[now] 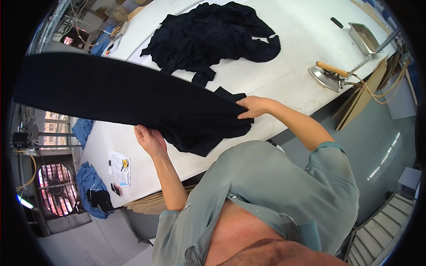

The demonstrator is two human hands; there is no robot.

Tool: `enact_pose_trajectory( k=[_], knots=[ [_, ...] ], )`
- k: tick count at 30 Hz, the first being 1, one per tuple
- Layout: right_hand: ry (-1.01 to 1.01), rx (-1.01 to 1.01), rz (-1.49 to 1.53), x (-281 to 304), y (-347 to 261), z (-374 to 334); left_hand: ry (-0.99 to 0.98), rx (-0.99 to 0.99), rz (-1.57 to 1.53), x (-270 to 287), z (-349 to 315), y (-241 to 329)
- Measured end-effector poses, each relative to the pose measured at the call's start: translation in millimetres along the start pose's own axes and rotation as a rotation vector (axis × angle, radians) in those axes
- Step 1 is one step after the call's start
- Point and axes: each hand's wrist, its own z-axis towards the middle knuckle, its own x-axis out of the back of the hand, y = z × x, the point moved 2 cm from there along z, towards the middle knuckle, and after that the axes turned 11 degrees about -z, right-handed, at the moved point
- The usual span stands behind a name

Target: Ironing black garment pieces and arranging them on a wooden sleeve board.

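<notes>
A black knit garment (133, 93) spans from the far left to just in front of me, its left part raised and smooth like a long panel. My left hand (151, 141) pinches its lower edge between thumb and fingers. At the near right end, my right hand (254, 107) is closed on the fabric, thumb underneath and fingers on top. That end hangs loose, with folded corners over the white table (284, 82). Behind it lies a heap of black garments (208, 35), crumpled together. Whether something stiff is inside the raised part cannot be seen.
An iron (328, 76) with a wooden handle and hose rests at the table's right edge, near a metal tray (364, 37). Papers (116, 166), a yellow tape measure (125, 163) and a phone (116, 189) lie at left. Blue cloth (91, 184) hangs over the left edge.
</notes>
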Motion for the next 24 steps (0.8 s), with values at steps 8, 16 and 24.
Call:
enact_pose_trajectory(
  k=[8, 16, 24],
  knots=[
    [-0.235, 0.231, 0.305, -51.0, -128.2, 32.3, -0.115, 0.038, 0.251, -24.1, 40.9, 94.0],
    [0.136, 0.655, 1.367, 38.0, -387.9, 117.5, -0.645, -0.459, 0.876, -48.7, -102.1, 150.8],
    [-0.025, -0.212, 1.591, -153.4, -282.6, 86.2, 0.723, 0.186, 0.366, 85.9, -174.4, 59.9]
  ],
)
